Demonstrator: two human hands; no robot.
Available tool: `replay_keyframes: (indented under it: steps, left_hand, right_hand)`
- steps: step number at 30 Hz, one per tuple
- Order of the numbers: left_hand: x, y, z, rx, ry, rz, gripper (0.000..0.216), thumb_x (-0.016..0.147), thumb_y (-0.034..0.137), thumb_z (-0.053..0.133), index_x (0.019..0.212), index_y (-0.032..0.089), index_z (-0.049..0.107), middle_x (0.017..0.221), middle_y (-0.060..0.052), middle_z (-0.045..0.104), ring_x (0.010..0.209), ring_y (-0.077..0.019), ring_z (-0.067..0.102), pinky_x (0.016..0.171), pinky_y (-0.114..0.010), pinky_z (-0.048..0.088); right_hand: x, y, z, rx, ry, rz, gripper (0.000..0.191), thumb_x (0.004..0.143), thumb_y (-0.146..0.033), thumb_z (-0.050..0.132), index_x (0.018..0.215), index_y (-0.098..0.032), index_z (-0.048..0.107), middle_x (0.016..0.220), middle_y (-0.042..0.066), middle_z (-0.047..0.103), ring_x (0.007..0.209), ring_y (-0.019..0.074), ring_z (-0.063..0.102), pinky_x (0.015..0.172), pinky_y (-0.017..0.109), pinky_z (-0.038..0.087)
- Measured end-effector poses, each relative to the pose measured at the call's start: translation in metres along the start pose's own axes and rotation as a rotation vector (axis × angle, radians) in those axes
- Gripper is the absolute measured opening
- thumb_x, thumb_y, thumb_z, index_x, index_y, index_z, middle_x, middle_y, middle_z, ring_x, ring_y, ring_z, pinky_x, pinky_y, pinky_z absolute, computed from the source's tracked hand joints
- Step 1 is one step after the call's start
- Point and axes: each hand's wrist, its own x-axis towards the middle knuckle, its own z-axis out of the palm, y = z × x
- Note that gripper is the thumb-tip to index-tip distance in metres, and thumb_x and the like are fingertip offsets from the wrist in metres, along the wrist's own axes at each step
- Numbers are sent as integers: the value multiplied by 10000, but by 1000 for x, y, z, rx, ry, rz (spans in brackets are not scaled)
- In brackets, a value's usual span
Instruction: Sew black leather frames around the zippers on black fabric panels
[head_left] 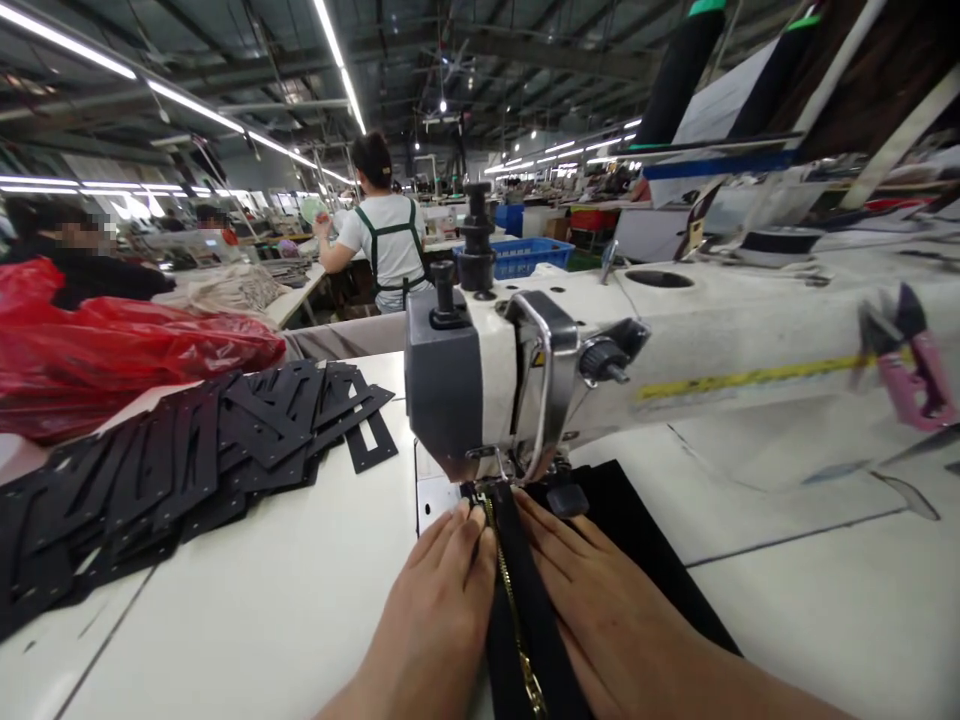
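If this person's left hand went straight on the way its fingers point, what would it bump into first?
The left hand would likely first meet the small metal parts beneath the sewing machine's head, just ahead of it, though depth is unclear in this view.

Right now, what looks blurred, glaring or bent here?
In the head view, the ceiling strip light glares white; the pink-handled snips look smeared; the black thread cones at upper right lean, perhaps through wide-angle distortion; the gold zipper looks fairly clear.
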Motion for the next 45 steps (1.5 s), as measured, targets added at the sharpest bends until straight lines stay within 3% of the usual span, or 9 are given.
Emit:
replay_keyframes:
  steps: [7, 11, 14, 21, 31, 36, 39, 43, 45]
  left_hand:
    - [-5, 2, -23, -172, -266, -67, 513, 781, 82, 379, 1294, 66, 389, 1343, -182, 402, 1257, -295, 349, 975, -466, 409]
    - [-10, 1, -35, -309, -447, -157, 934, 720, 597, 582, 1389, 77, 190, 1432, -224, 192, 1306, -365, 196, 983, -547, 344]
    - [-13, 0, -30, -310, -466, -136, 1202, 545, 756, 603, 1399, 63, 117, 1425, -266, 162, 1307, -402, 157, 988, -601, 282]
    - [-12, -3, -19, -233, -347, 6, 1075, 658, 599, 620, 1410, 129, 11, 1428, -207, 207, 1310, -368, 192, 1014, -587, 262]
    - [-6, -4, -24, -166, -373, 65, 1073, 641, 606, 618, 1408, 143, 26, 1409, -203, 247, 1290, -392, 225, 1013, -598, 259]
    - [-5, -3, -25, -173, -434, 13, 1176, 573, 734, 606, 1407, 121, 47, 1408, -240, 239, 1288, -401, 228, 1008, -615, 244]
    - [-4, -4, -33, -222, -506, -45, 1230, 520, 788, 582, 1402, 86, 90, 1409, -273, 207, 1285, -419, 221, 969, -620, 302]
    - [0, -2, -48, -243, -603, -108, 1205, 491, 683, 700, 1384, 64, 181, 1421, -266, 181, 1297, -396, 206, 995, -584, 297]
    - [0, 2, -51, -239, -577, -118, 993, 622, 523, 694, 1373, 74, 225, 1421, -233, 221, 1306, -351, 217, 1018, -548, 294]
  right_hand:
    - [-1, 0, -6, 129, -61, 91, 542, 838, -147, 370, 1373, -92, 300, 1427, 121, 265, 1331, 237, 170, 1081, 464, 198]
    - [-6, 3, -9, 259, -80, 126, 538, 881, -278, 391, 1372, -79, 297, 1441, 127, 223, 1341, 222, 124, 1101, 443, 100]
    - [-7, 5, -10, 344, -92, 161, 667, 878, -502, 390, 1367, -57, 297, 1427, 155, 249, 1335, 229, 157, 1097, 439, 83]
    - [-8, 4, -8, 394, -34, 208, 976, 733, -743, 407, 1375, -24, 253, 1431, 197, 211, 1338, 262, 126, 1089, 437, 23]
    - [-11, 4, -10, 357, -35, 202, 946, 763, -685, 437, 1370, 12, 233, 1424, 213, 221, 1333, 283, 132, 1085, 448, 45]
    - [-11, 4, -10, 326, -19, 170, 741, 823, -485, 469, 1349, 5, 293, 1420, 216, 234, 1331, 284, 138, 1081, 459, 54]
    - [-10, 3, -9, 348, -31, 150, 812, 777, -518, 503, 1360, -2, 274, 1419, 225, 225, 1327, 305, 143, 1076, 489, 59]
    - [-7, 1, -8, 386, -38, 166, 846, 786, -600, 464, 1382, -41, 244, 1423, 191, 239, 1326, 285, 170, 1077, 499, 103]
    - [-6, 0, -7, 342, -31, 156, 724, 834, -493, 465, 1379, -61, 265, 1422, 171, 250, 1324, 267, 188, 1078, 496, 135]
